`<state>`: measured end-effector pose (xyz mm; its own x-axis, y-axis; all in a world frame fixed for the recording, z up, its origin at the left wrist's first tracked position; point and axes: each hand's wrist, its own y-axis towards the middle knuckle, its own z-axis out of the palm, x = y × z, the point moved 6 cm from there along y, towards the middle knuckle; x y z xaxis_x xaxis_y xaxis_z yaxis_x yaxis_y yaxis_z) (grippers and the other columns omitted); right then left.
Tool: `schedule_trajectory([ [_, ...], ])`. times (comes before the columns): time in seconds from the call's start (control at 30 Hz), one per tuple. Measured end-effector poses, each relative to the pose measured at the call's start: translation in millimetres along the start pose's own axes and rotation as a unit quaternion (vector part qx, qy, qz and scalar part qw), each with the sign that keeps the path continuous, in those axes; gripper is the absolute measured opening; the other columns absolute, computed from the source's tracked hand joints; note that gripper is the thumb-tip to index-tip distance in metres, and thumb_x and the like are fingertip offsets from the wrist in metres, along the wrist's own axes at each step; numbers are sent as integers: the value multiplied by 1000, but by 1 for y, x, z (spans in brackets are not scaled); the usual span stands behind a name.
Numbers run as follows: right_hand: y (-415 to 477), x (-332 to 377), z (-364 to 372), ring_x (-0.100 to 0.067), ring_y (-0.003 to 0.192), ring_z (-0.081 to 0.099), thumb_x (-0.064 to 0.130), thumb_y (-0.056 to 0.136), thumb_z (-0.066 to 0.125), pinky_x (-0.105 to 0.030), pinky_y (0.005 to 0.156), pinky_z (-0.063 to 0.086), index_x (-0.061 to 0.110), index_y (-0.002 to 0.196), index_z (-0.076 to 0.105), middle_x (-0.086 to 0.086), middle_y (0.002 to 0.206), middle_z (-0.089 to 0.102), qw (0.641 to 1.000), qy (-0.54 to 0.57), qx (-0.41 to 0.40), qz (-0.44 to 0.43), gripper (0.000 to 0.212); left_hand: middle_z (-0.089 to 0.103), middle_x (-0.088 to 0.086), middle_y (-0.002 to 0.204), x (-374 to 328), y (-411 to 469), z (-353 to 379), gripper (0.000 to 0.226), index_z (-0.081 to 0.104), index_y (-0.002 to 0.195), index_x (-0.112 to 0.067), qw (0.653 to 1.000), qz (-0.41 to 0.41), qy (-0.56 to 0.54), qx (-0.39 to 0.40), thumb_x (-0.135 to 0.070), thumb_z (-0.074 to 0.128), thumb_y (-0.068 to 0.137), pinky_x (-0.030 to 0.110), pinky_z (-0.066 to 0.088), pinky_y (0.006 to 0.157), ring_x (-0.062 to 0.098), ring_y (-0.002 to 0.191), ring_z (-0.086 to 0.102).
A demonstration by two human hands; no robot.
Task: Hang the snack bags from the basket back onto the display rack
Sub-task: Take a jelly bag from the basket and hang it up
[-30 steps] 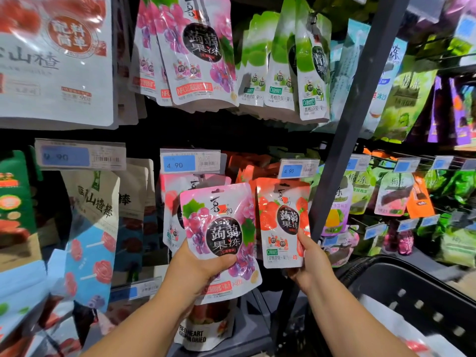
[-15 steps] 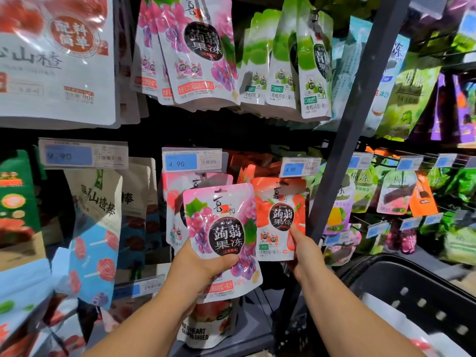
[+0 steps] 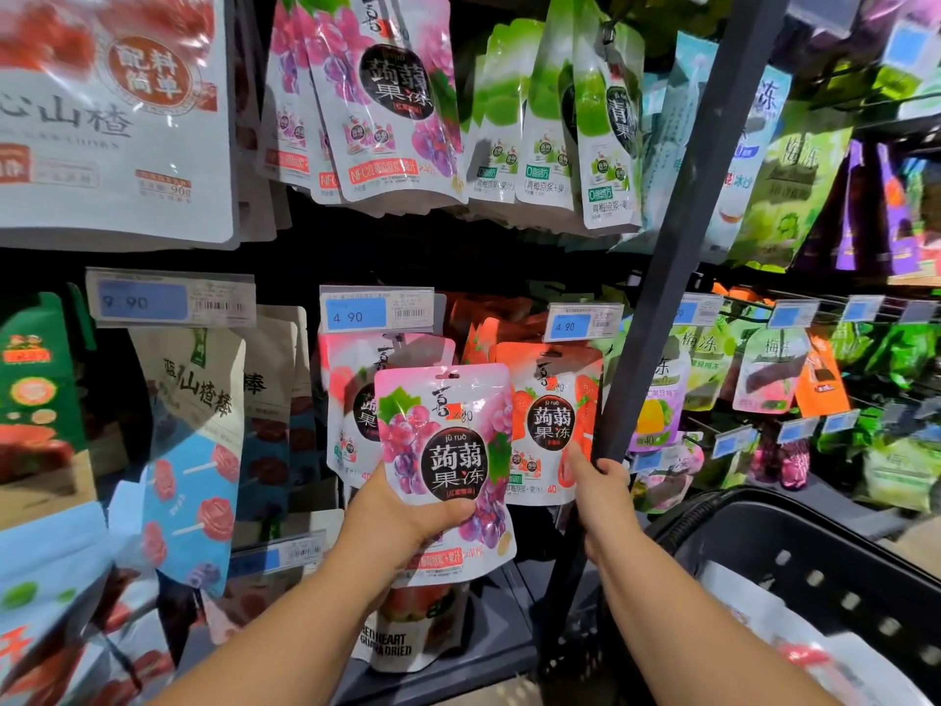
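My left hand [image 3: 402,522] grips a pink grape jelly bag [image 3: 448,461] by its lower part and holds it upright in front of the rack's middle row. Just to its right an orange strawberry jelly bag [image 3: 552,415] hangs under a 4.90 price tag [image 3: 583,323]. My right hand [image 3: 598,489] pinches that bag's lower right corner, thumb on the front, close to the dark upright post [image 3: 687,247]. The hook above the orange bag is hidden by the tag. The black basket [image 3: 753,547] sits at lower right with a white bag [image 3: 814,659] inside.
Matching grape bags [image 3: 387,94] hang in the top row, green bags [image 3: 550,119] beside them. A pink peach bag [image 3: 351,400] hangs right behind the held grape bag. Hawthorn snack bags [image 3: 198,400] fill the left, more green packs the right bay.
The orange bag went up and back toward the rack until its top sat under the price tag. My right hand followed it. The grape bag rose a little.
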<state>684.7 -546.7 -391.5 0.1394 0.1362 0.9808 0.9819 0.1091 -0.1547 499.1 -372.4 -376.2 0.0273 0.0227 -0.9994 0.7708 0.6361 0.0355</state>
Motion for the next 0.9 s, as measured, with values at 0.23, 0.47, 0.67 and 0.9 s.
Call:
schedule_trajectory([
  [0.23, -24, 14, -11, -29, 125, 47, 49, 96, 52, -48, 105, 39, 17, 136, 44, -9, 137, 50, 983, -100, -19, -150, 52, 77, -1, 93, -6, -4, 6, 78, 66, 109, -26, 1000, 21, -1, 23, -38, 94, 37, 47, 57, 88, 23, 92, 72],
  [0.47, -73, 28, 23, -18, 107, 65, 53, 96, 51, -45, 101, 46, 33, 95, 67, 3, 109, 70, 956, -61, 235, -165, 26, 77, 0, 96, -27, -16, 19, 60, 68, 105, -25, 997, 66, -15, 49, -29, 92, 49, 49, 55, 91, 21, 94, 73],
  [0.67, -97, 51, 31, -29, 91, 68, 41, 90, 67, -46, 86, 52, 19, 95, 63, -6, 90, 68, 936, -4, 299, -186, 23, 77, 2, 88, -47, -23, 17, 38, 70, 102, -18, 996, 75, -19, 51, -15, 88, 68, 37, 55, 76, 17, 77, 73],
  [0.9, -119, 71, 35, -40, 106, 66, 42, 73, 79, -63, 95, 48, 22, 114, 60, -22, 114, 66, 920, 52, 349, -172, 50, 77, 9, 93, -78, -34, 7, 36, 66, 109, -12, 995, 85, -40, 39, -4, 80, 76, 41, 60, 77, 29, 85, 74],
])
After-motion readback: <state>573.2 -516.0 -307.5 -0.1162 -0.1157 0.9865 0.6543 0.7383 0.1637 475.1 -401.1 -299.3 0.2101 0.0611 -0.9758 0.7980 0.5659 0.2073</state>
